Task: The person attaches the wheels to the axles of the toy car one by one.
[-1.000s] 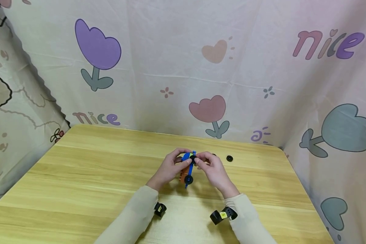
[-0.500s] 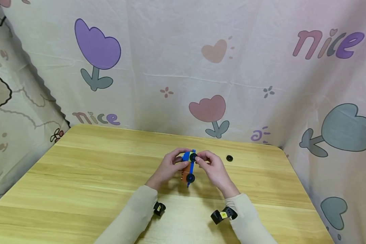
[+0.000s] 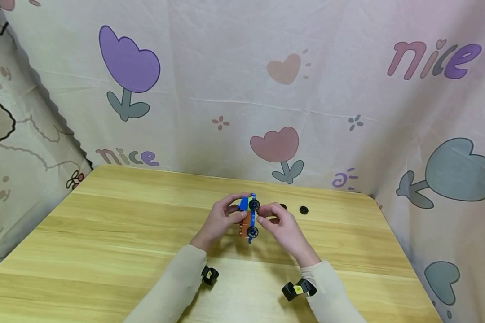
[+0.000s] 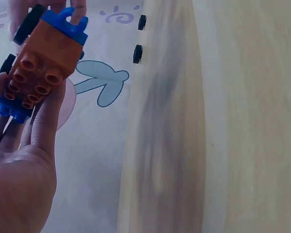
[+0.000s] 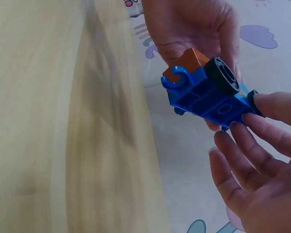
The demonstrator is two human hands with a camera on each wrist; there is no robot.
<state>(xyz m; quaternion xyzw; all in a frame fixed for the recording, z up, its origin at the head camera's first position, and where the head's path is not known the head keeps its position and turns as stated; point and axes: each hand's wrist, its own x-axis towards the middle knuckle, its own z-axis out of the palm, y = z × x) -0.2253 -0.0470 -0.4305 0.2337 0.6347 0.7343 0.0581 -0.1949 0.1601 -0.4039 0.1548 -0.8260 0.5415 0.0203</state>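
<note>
Above the wood-grained table (image 3: 105, 246), a glossy, studded orange-and-blue plastic toy vehicle (image 3: 247, 220) is pinched between the left hand (image 3: 218, 220)'s thumb and fingers, from nine o'clock. At three, the right hand (image 3: 283, 228), fingers parted and loosely bent, is just beside it; contact is unclear. Flat round black discs (image 3: 304, 210) lie between two and three.

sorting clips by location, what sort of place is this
Probably an indoor tabletop spot set up for play or filming, though I can't say which: a wide, pale wood-grain table, a whitish, flower-printed, fabric-like backdrop behind it, and a blocky orange-and-blue plastic toy vehicle.
</note>
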